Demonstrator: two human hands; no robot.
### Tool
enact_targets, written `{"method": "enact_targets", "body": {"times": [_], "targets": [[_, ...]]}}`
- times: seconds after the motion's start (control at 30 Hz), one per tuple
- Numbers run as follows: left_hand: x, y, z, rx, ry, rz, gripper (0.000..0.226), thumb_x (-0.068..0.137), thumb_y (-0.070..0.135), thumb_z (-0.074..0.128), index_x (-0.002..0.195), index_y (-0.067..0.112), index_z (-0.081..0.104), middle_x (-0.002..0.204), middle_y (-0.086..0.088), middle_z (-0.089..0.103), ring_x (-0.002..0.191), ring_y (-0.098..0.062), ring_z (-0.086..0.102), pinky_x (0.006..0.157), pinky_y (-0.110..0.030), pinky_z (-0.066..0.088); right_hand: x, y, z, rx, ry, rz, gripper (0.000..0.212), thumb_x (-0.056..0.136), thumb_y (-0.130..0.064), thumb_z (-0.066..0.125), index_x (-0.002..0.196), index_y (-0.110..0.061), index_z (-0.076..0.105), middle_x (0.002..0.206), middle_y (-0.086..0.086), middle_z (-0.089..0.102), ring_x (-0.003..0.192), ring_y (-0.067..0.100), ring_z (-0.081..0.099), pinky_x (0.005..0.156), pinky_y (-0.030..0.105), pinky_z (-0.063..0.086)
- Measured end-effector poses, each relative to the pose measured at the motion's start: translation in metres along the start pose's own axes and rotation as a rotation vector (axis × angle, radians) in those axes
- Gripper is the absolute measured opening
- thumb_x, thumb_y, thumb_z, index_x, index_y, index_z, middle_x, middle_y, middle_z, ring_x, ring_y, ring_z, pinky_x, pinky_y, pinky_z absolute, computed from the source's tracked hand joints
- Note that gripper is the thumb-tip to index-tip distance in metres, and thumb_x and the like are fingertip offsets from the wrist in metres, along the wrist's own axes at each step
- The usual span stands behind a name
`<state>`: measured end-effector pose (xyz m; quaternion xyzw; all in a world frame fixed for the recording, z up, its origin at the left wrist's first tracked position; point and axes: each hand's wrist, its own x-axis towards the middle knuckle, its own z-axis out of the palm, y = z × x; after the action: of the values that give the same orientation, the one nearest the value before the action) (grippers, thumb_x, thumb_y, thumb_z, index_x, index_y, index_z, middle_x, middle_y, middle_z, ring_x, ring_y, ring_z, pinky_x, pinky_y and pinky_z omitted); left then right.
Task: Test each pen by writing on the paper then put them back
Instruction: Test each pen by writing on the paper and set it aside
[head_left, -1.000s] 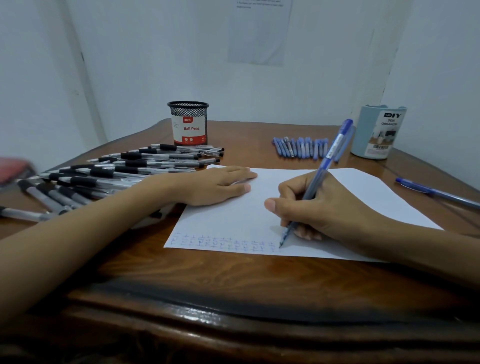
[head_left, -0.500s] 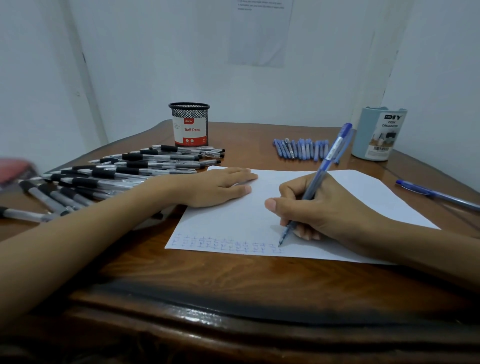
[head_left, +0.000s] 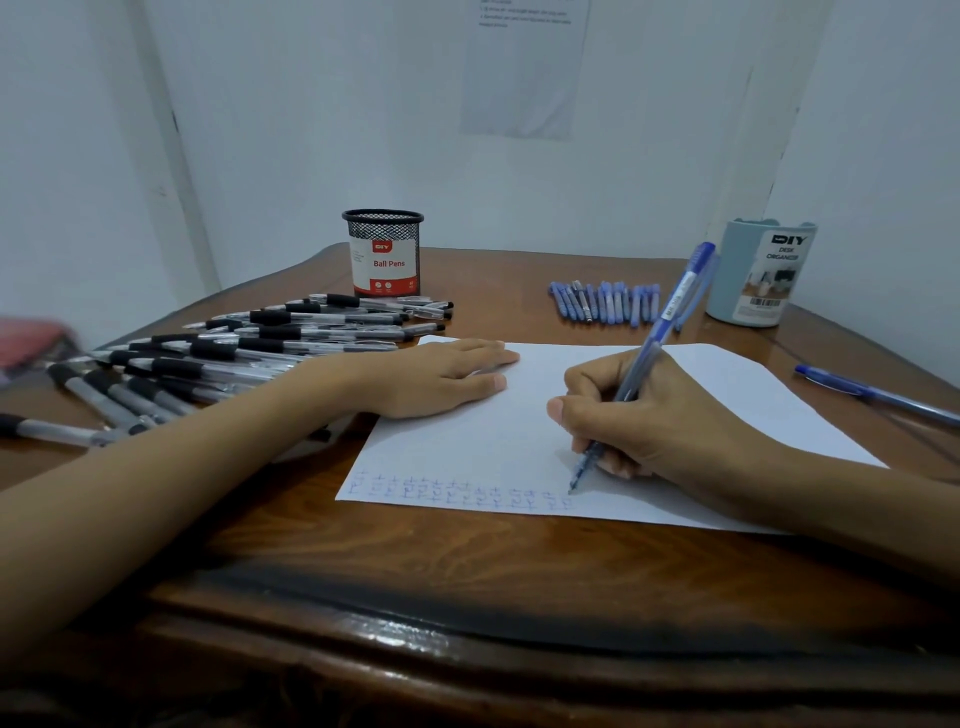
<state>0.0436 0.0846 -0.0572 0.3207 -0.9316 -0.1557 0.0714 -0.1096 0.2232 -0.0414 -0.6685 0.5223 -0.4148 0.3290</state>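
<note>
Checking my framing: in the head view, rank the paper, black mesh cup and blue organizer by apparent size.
1. paper, by far
2. blue organizer
3. black mesh cup, only slightly smaller; both similarly far back

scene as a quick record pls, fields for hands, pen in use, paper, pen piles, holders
right hand: grips a blue pen, tip on the paper at the end of the row of marks
left hand: flat on the paper's left part, fingers straight
paper: white sheet on the wooden table, marks along its near edge
black pens: heap at left, lying flat
blue pens: row at the back, beside the light blue organizer
mesh cup: upright behind the black pens
loose pen: blue, right of the paper
</note>
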Motion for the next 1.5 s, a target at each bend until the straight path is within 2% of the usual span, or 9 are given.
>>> {"method": "enact_targets", "body": {"times": [0.17, 0.37, 0.63, 0.77, 1.03, 1.13, 1.23, 1.37, 1.5], "targets": [[-0.001, 0.001, 0.000, 0.000, 0.001, -0.003, 0.049, 0.098, 0.035, 0.031, 0.146, 0.024, 0.027, 0.154, 0.003, 0.023, 0.140, -0.012, 0.019, 0.111, -0.023, 0.011, 0.000, 0.000, 0.002, -0.022, 0.004, -0.004, 0.043, 0.087, -0.013, 0.059, 0.046, -0.013, 0.047, 0.040, -0.003, 0.049, 0.034, 0.003, 0.040, 0.038, 0.011, 0.035], [0.002, 0.000, -0.007, 0.109, -0.102, -0.013, 0.051, 0.098, 0.041, 0.024, 0.147, 0.029, 0.016, 0.156, 0.007, 0.012, 0.143, -0.009, 0.009, 0.117, -0.030, 0.004, 0.003, -0.001, -0.003, 0.115, 0.104, 0.070, 0.045, 0.067, -0.053, 0.055, 0.045, -0.015, 0.047, 0.048, -0.003, 0.046, 0.040, 0.008, 0.034, 0.036, 0.013, 0.029], [0.001, 0.000, -0.008, 0.107, -0.113, -0.016, 0.050, 0.099, 0.040, 0.023, 0.147, 0.030, 0.015, 0.156, 0.009, 0.011, 0.142, -0.006, 0.009, 0.112, -0.022, 0.004, 0.012, 0.002, -0.013, 0.247, 0.166, 0.085, 0.041, 0.079, -0.047, 0.052, 0.105, -0.016, 0.058, 0.041, -0.001, 0.035, 0.031, 0.007, 0.027, 0.032, 0.014, 0.022], [0.001, 0.001, -0.007, 0.098, -0.117, -0.013, 0.050, 0.099, 0.040, 0.023, 0.148, 0.030, 0.015, 0.156, 0.009, 0.011, 0.142, -0.006, 0.009, 0.110, -0.020, 0.004, 0.015, 0.006, -0.019, 0.372, 0.144, 0.139, 0.044, 0.097, -0.042, 0.031, 0.104, -0.012, 0.063, 0.040, -0.001, 0.032, 0.032, 0.008, 0.026, 0.029, 0.015, 0.022], [0.000, 0.000, -0.008, 0.093, -0.126, -0.014, 0.050, 0.099, 0.040, 0.023, 0.148, 0.030, 0.013, 0.156, 0.010, 0.009, 0.142, -0.005, 0.006, 0.111, -0.021, 0.002, 0.016, 0.004, -0.031, 0.415, 0.256, 0.161, 0.029, 0.094, -0.039, 0.045, 0.101, -0.020, 0.065, 0.040, -0.003, 0.030, 0.030, 0.004, 0.026, 0.029, 0.013, 0.020], [0.001, 0.001, -0.008, 0.090, -0.130, -0.016, 0.050, 0.099, 0.040, 0.022, 0.148, 0.031, 0.012, 0.156, 0.011, 0.008, 0.142, -0.004, 0.005, 0.110, -0.020, 0.001, 0.021, 0.003, -0.038, 0.308, 0.293, 0.180, 0.026, 0.092, -0.035, 0.051, 0.106, -0.018, 0.066, 0.040, -0.005, 0.029, 0.031, 0.003, 0.026, 0.031, 0.015, 0.019], [0.001, 0.001, -0.008, 0.083, -0.132, -0.017, 0.050, 0.100, 0.040, 0.022, 0.147, 0.031, 0.011, 0.156, 0.011, 0.007, 0.142, -0.004, 0.005, 0.107, -0.017, 0.002, 0.045, 0.015, -0.057, 0.140, 0.358, 0.260, 0.042, 0.089, -0.025, 0.056, 0.120, 0.003, 0.058, 0.047, 0.002, 0.033, 0.036, 0.009, 0.027, 0.031, 0.015, 0.019], [0.001, -0.001, -0.007, 0.066, -0.135, -0.015, 0.050, 0.099, 0.041, 0.022, 0.147, 0.033, 0.011, 0.156, 0.012, 0.006, 0.142, -0.004, 0.005, 0.103, -0.016, 0.002, 0.086, 0.040, -0.099, -0.109, 0.443, 0.411, 0.022, 0.091, -0.019, 0.055, 0.072, -0.008, 0.057, 0.061, 0.006, 0.043, 0.042, 0.010, 0.030, 0.032, 0.014, 0.020], [0.001, -0.002, -0.007, 0.059, -0.133, -0.011, 0.050, 0.099, 0.041, 0.022, 0.147, 0.034, 0.012, 0.156, 0.013, 0.007, 0.142, -0.003, 0.005, 0.107, -0.018, 0.002, 0.113, 0.073, -0.136, -0.552, 0.518, 0.419, 0.033, 0.095, -0.016, 0.050, 0.063, -0.008, 0.045, 0.059, 0.006, 0.046, 0.058, 0.018, 0.042, 0.047, 0.024, 0.030]]}}
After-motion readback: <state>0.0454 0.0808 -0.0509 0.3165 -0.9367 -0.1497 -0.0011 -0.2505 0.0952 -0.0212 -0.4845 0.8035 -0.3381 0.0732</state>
